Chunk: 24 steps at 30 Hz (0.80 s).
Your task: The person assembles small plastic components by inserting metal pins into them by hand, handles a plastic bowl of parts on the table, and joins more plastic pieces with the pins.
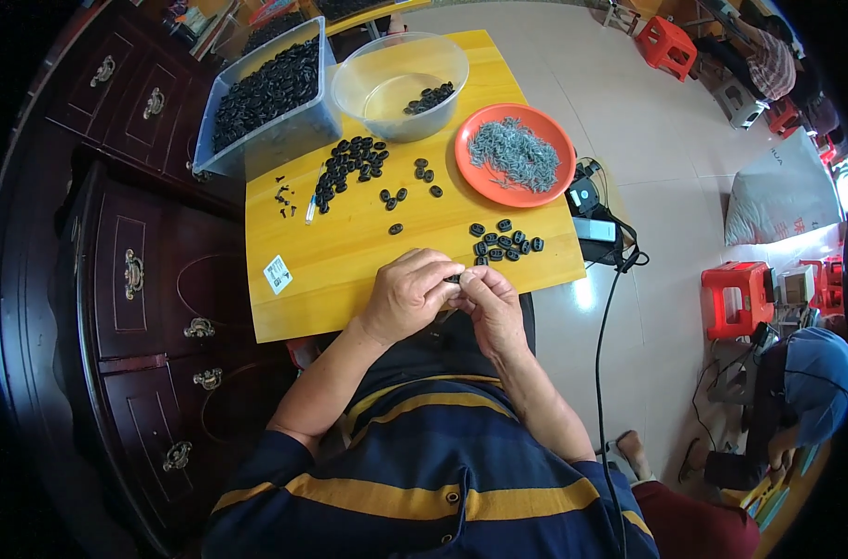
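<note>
My left hand (407,296) and my right hand (495,314) meet over the table's front edge, fingertips pinched on a small black oval part (454,278); the fingers cover most of it. Just beyond my right hand lies a cluster of similar black oval parts (505,242) with slots in their faces. More are scattered as a larger group (354,166) farther back, with a few loose ones (391,198) between. An orange-red plate (469,166) holds a heap of small grey metal pieces (515,154), perhaps screws or pins.
A clear bowl (354,93) with some black parts and a full plastic bin (247,158) stand at the back. Dark wooden cabinets (135,242) flank the yellow table (349,298). A black cable (599,373) hangs at right. A person (787,391) sits beyond red stools (736,298).
</note>
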Tool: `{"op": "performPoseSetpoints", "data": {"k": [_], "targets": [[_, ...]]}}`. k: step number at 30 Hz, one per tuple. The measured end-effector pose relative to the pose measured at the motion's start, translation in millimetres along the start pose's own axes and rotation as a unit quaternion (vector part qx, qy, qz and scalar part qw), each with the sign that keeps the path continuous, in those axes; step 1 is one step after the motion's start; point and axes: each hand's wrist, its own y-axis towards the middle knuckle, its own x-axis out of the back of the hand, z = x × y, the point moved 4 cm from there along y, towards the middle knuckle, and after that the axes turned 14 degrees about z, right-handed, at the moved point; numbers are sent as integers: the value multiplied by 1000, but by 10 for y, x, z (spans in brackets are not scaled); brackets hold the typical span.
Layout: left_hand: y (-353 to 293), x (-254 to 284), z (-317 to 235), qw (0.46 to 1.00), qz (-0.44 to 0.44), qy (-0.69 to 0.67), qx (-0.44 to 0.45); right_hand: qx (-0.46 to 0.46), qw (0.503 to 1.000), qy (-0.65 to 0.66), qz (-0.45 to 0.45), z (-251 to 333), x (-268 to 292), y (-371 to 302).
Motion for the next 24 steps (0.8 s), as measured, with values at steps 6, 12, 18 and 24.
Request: {"op": "performPoseSetpoints", "data": {"k": [6, 12, 18, 24], "targets": [[-4, -142, -45, 999, 20, -33, -4, -11, 999, 23, -23, -1, 52, -112], [-7, -235, -41, 990, 63, -123, 9, 17, 999, 47, 14, 23, 243, -226], [-24, -238, 40, 983, 93, -149, 43, -15, 995, 84, -47, 58, 315, -308], [-6, -281, 41, 978, 98, -170, 64, -25, 992, 108, -61, 64, 335, -290]]}}
